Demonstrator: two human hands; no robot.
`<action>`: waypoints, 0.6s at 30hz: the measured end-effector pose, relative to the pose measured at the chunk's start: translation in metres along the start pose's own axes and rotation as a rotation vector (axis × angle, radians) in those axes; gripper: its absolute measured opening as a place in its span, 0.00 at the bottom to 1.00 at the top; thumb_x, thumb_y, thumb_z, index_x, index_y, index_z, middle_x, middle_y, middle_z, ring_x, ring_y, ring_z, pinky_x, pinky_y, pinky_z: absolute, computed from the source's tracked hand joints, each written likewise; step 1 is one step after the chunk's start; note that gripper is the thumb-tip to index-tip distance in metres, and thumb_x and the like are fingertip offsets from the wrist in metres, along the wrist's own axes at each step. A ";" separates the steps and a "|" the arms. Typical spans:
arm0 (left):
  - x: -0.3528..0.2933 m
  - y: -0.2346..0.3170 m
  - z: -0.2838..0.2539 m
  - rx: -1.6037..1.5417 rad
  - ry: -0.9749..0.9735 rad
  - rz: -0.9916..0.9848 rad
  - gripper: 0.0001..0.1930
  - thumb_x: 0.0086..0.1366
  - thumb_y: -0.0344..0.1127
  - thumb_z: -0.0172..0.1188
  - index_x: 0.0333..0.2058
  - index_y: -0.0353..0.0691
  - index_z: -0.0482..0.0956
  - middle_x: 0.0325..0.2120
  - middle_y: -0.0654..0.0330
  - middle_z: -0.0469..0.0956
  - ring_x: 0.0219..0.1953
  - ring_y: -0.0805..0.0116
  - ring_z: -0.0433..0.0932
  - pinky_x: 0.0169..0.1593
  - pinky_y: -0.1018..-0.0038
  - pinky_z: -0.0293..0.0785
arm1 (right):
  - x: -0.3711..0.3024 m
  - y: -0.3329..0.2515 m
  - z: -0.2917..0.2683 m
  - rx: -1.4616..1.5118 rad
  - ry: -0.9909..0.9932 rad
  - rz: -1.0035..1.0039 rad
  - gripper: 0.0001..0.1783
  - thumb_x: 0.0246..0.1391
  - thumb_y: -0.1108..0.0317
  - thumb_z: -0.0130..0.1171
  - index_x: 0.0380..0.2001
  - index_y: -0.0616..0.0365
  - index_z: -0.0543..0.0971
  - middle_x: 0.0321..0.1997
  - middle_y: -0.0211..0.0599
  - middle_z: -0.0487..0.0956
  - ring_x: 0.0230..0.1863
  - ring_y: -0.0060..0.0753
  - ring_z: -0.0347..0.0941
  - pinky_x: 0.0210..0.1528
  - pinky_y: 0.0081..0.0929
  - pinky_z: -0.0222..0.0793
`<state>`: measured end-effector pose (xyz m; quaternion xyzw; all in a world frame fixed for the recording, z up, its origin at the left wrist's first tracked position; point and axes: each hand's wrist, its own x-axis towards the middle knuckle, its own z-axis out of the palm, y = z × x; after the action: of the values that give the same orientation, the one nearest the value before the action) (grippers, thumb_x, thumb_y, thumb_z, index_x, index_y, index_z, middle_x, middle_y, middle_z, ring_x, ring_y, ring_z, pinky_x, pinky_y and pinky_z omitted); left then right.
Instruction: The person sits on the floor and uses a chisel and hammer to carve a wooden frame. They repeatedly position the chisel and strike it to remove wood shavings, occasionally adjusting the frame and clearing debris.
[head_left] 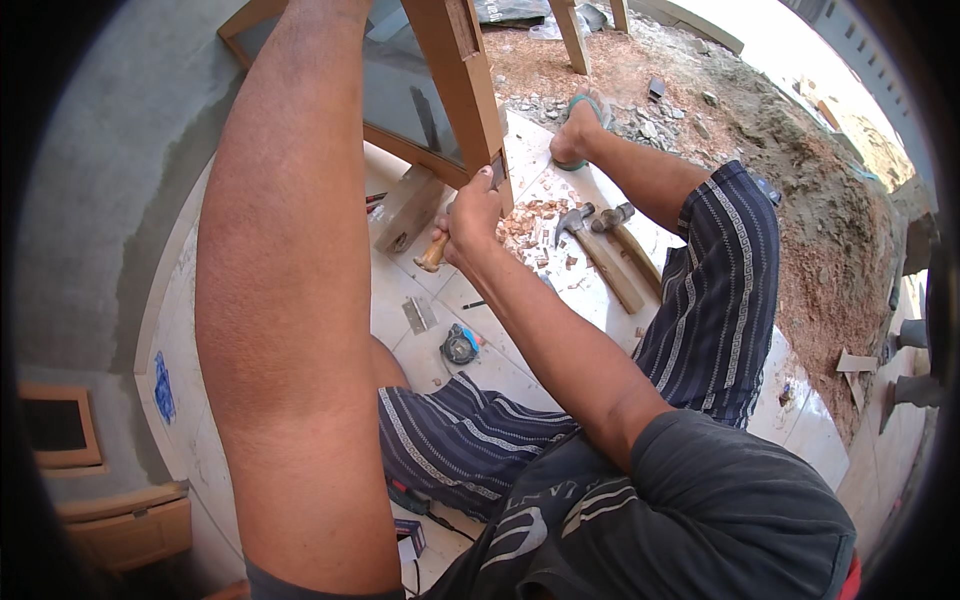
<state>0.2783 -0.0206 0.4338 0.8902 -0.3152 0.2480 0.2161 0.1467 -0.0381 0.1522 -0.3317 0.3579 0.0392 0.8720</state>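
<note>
Right hand (474,215) on the chisel (431,254), right up at the wooden frame (463,90)!
That grip is closed around the tool, handle end back, far end at the frame's edge; the left hand's out of view, so its grip I can't tell. 2 hammers (607,268) lie on the tiled floor (510,350) near wood chips (535,225).

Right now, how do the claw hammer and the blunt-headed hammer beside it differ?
Head: the claw hammer has a curved, pointed claw; the blunt-headed hammer has a stubby head.
Handle: the claw hammer's shows to its end, while the blunt-headed hammer's runs up to the striped shorts in view.
Shared: both have wooden handles and lie on the white tiles.
</note>
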 end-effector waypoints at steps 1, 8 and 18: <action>0.006 -0.015 -0.001 0.261 -0.018 0.168 0.16 0.67 0.41 0.60 0.43 0.32 0.82 0.45 0.42 0.83 0.51 0.49 0.81 0.54 0.61 0.77 | -0.001 0.009 -0.002 -0.088 0.005 -0.088 0.32 0.75 0.38 0.35 0.49 0.62 0.65 0.28 0.39 0.68 0.15 0.31 0.63 0.12 0.33 0.60; 0.003 0.008 0.000 0.131 -0.013 0.068 0.15 0.68 0.41 0.56 0.40 0.33 0.82 0.41 0.43 0.82 0.47 0.49 0.81 0.53 0.60 0.77 | 0.019 0.025 -0.020 -0.137 -0.031 -0.167 0.29 0.75 0.38 0.37 0.48 0.57 0.62 0.24 0.35 0.65 0.15 0.28 0.61 0.12 0.30 0.57; 0.003 0.013 0.002 0.057 0.049 -0.048 0.14 0.67 0.38 0.58 0.41 0.33 0.82 0.38 0.45 0.84 0.45 0.49 0.82 0.51 0.60 0.78 | 0.020 0.026 -0.029 -0.129 -0.018 -0.124 0.37 0.74 0.36 0.37 0.53 0.67 0.63 0.31 0.44 0.71 0.15 0.33 0.66 0.09 0.32 0.61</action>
<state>0.2723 -0.0320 0.4371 0.8969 -0.2812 0.2735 0.2040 0.1361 -0.0388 0.1092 -0.4083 0.3254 0.0113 0.8528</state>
